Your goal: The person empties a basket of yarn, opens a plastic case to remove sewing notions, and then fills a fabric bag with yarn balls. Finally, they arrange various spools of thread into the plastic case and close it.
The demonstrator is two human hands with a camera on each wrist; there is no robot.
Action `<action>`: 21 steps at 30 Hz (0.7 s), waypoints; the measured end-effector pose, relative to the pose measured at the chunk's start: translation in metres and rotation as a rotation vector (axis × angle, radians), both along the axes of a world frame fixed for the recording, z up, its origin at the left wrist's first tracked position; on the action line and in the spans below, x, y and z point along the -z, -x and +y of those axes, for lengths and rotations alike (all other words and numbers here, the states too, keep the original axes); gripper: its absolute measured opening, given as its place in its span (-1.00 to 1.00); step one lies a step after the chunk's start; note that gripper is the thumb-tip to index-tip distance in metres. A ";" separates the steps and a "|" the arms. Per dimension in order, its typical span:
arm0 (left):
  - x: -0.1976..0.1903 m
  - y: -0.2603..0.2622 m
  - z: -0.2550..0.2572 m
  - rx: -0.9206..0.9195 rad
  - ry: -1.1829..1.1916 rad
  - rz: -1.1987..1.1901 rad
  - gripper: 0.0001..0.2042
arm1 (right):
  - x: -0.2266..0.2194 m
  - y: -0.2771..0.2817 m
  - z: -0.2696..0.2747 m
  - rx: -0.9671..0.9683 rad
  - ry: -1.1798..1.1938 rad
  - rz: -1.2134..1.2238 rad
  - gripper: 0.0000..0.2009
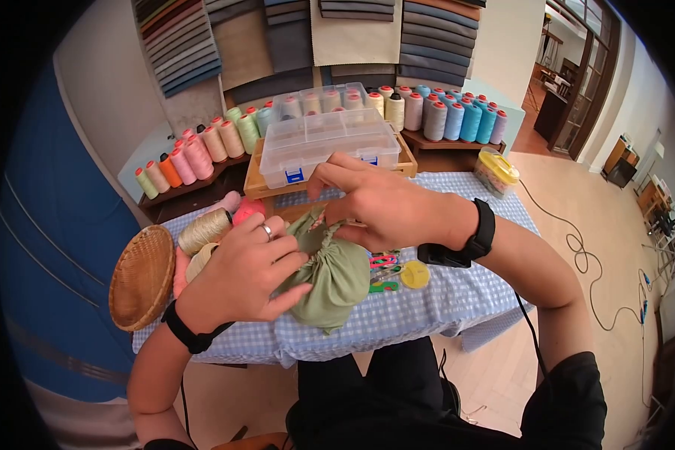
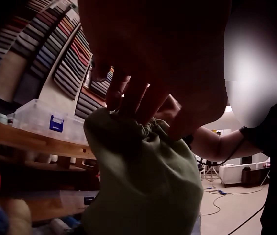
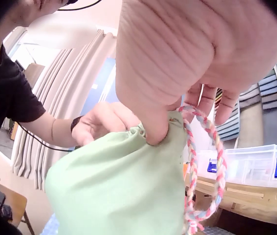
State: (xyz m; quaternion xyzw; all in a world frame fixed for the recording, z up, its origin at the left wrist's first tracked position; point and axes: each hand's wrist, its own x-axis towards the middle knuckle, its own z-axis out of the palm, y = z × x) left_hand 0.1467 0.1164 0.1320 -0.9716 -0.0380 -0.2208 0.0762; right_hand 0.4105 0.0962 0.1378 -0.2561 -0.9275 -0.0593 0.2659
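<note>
A green cloth pouch (image 1: 330, 289) with a gathered neck hangs over the checked cloth. The right hand (image 1: 386, 206) pinches its neck from the right, thumb pressed on the fabric (image 3: 104, 181). From the other side the left hand (image 1: 251, 270) has its fingers at the pouch's opening; in the left wrist view the fingertips of the left hand (image 2: 133, 100) touch the rim of the pouch (image 2: 148, 181), and their exact hold is partly hidden. A braided pink, white and blue cord (image 3: 219, 166) loops down beside the neck in the right wrist view.
A clear divided box (image 1: 326, 142) stands on a wooden stand behind the pouch. Thread cones (image 1: 195, 157) line both sides. A wicker basket (image 1: 141, 277) is at the left, yarn beside it. Scissors and a yellow disc (image 1: 415, 274) lie right of the pouch; a yellow-lidded tub (image 1: 496, 172) is farther right.
</note>
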 end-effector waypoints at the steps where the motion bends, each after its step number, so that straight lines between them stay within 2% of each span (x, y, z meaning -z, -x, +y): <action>1: 0.002 0.001 0.002 0.001 0.001 0.000 -0.87 | -0.002 0.001 0.000 -0.038 0.022 0.032 -0.78; 3: 0.006 0.005 0.008 -0.073 -0.027 0.101 -0.87 | -0.007 0.000 -0.008 -0.057 -0.006 -0.013 -0.77; 6: -0.004 0.003 0.007 -0.081 -0.006 -0.024 -0.87 | -0.010 0.016 -0.030 -0.155 -0.020 -0.057 -0.75; 8: -0.009 0.005 0.005 -0.111 0.007 0.016 -0.86 | -0.008 0.025 -0.036 -0.162 -0.034 -0.088 -0.76; 10: -0.013 0.005 0.002 -0.137 0.022 0.059 -0.85 | -0.001 0.026 -0.035 -0.179 0.062 -0.077 -0.75; 11: -0.014 0.005 0.000 -0.129 0.072 0.064 -0.85 | -0.005 0.023 -0.039 -0.104 0.139 -0.149 -0.74; 15: -0.026 0.012 -0.004 -0.061 0.142 0.116 -0.87 | -0.009 0.010 -0.042 -0.034 0.172 -0.270 -0.73; 19: -0.028 0.021 0.000 -0.078 0.078 0.091 -0.88 | -0.014 -0.003 -0.040 -0.029 -0.063 -0.237 -0.68; 21: -0.036 0.023 0.000 -0.177 0.014 0.132 -0.87 | -0.019 -0.006 -0.038 0.008 -0.194 -0.280 -0.67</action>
